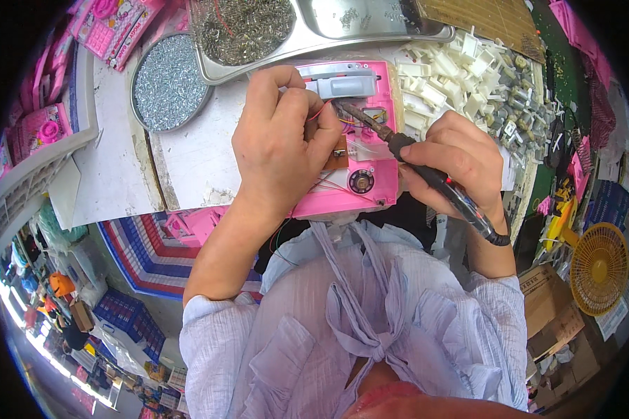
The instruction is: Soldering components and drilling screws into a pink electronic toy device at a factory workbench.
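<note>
A pink plastic toy housing (333, 204) lies on the bench in front of me, its inner side up. My left hand (276, 136) is closed over its left part, thumb and fingers pinching a thin red wire (319, 111). In my right hand (461, 159) is a soldering iron (464, 204) with a black handle, its metal tip pointing left to the housing beside my left fingertips. Below the tip sit a small brown circuit board (337, 157), partly under my left hand, and a round black speaker (361, 181). A pale blue-grey plastic part (349, 86) fills the housing's top.
A round tin of small silver screws (171, 82) stands at left. Behind is a metal tray (244, 68) with springs. White plastic parts (444, 77) and small grey motor-like parts (521, 105) are heaped at right. A yellow fan (599, 268) stands far right.
</note>
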`<state>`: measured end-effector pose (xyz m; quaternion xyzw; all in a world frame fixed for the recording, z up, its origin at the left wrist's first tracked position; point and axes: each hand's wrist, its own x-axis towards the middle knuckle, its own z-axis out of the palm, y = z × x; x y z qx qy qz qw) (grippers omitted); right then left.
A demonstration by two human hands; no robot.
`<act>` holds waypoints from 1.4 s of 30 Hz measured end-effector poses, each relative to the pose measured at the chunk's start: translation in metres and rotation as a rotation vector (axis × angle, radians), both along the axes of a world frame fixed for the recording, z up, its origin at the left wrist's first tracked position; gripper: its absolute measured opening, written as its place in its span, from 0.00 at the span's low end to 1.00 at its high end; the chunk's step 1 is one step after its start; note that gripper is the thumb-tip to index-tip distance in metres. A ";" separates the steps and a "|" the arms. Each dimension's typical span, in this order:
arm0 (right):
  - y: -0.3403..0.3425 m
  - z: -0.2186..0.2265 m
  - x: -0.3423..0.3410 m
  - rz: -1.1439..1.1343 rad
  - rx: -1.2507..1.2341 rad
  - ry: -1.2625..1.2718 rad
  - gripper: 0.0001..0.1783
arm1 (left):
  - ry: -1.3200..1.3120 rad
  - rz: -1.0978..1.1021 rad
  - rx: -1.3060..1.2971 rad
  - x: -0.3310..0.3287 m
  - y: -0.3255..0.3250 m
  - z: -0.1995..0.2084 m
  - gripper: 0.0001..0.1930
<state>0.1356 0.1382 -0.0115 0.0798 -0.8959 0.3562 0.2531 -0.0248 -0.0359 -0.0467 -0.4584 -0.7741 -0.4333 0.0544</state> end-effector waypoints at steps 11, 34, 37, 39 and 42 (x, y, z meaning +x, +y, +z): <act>0.000 0.002 0.009 -0.051 -0.051 0.043 0.21 | -0.035 0.011 0.007 0.002 0.000 0.000 0.08; 0.006 0.009 0.020 -0.086 -0.077 0.062 0.19 | 0.007 -0.043 0.021 -0.002 -0.001 0.000 0.09; 0.012 0.018 0.035 -0.136 -0.208 0.041 0.18 | 0.048 -0.009 0.044 0.006 -0.011 0.020 0.12; 0.015 0.003 0.058 -0.177 -0.568 0.086 0.21 | 0.013 -0.223 -0.060 0.015 -0.016 0.031 0.16; 0.009 -0.001 0.066 -0.374 -0.780 0.055 0.22 | 0.028 -0.450 -0.293 0.024 -0.008 0.022 0.15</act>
